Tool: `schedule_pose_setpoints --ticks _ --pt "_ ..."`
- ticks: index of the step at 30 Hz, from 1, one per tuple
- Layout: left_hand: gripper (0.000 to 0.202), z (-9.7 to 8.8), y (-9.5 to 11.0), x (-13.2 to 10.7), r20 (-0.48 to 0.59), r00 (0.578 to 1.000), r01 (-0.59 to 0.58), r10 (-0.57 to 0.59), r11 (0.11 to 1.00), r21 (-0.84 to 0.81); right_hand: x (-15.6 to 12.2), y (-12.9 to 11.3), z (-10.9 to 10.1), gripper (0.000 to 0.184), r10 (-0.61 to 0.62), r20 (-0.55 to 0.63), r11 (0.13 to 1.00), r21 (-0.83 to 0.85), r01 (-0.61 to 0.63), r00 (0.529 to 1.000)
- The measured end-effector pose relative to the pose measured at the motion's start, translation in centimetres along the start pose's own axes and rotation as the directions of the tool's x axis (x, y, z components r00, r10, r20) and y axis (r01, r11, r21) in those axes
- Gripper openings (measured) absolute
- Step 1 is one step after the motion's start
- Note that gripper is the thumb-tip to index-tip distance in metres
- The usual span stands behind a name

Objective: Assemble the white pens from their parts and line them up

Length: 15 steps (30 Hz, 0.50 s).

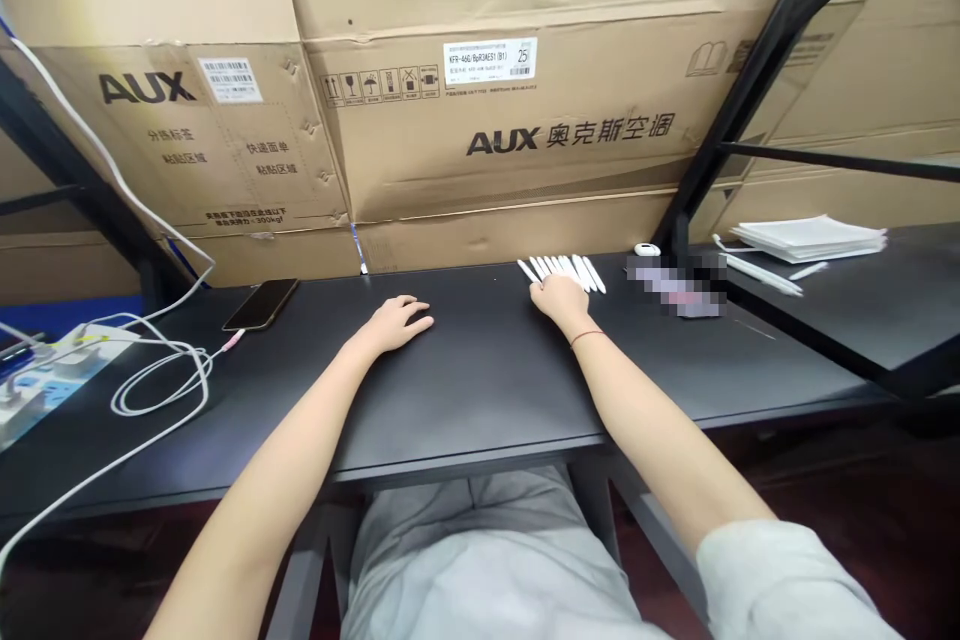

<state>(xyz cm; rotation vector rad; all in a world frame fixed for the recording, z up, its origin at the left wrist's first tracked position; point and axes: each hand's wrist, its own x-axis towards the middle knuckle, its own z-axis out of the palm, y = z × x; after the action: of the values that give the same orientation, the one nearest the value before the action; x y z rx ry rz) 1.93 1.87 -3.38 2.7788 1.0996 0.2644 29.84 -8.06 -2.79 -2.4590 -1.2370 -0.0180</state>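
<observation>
Several slim white sticks that look like pens (592,272) lie side by side in a slightly fanned row near the back of the black table. My right hand (561,298) is over the left part of this row, its fingers curled and closed on a white pen at their near ends. The hand covers the lower parts of several pens, and its fingertips are partly hidden. My left hand (397,322) rests on the tabletop left of the pens, palm down with fingers apart, holding nothing.
A phone (261,304) on a white charging cable (161,390) lies at left, beside a power strip (67,375). At right are a small white case (646,249), a blurred packet (679,290), a stack of white sheets (810,238) and a black metal frame (712,170). Cardboard (420,150) stands behind.
</observation>
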Motion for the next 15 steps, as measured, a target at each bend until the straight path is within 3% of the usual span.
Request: schedule_pose_setpoints --ticks 10,15 --pt "0.052 -0.3 0.3 0.0 0.014 1.0 0.006 -0.006 1.0 0.021 0.7 0.8 -0.2 0.035 0.073 0.007 0.997 0.015 -0.073 0.997" --pt "0.054 0.2 1.0 0.0 0.043 0.995 0.087 -0.09 0.994 0.059 0.1 0.2 -0.1 0.038 0.054 -0.012 0.999 0.004 -0.054 0.998"
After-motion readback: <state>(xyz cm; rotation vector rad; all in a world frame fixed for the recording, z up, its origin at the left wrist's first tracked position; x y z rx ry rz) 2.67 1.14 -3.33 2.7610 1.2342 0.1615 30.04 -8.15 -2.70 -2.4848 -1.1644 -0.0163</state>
